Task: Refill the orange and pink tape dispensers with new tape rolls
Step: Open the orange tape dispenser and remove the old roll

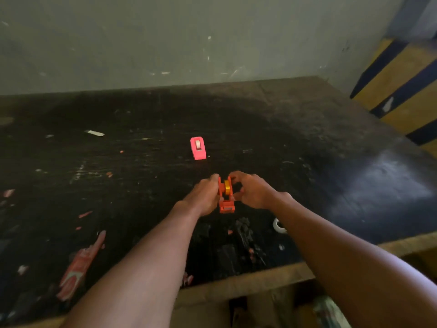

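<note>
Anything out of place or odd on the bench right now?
The dispensers look fine: the orange dispenser is held upright between left hand and right hand, the pink dispenser stands beyond it. The table is scuffed and littered with scraps, and a white roll lies partly hidden under the right forearm.

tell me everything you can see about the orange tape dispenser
The small orange plastic tape dispenser stands upright on the dark scuffed table, cutter end toward the camera. A yellow-gold roll sits in its open cradle. The left hand grips its left side; the right hand touches its right side.
</note>
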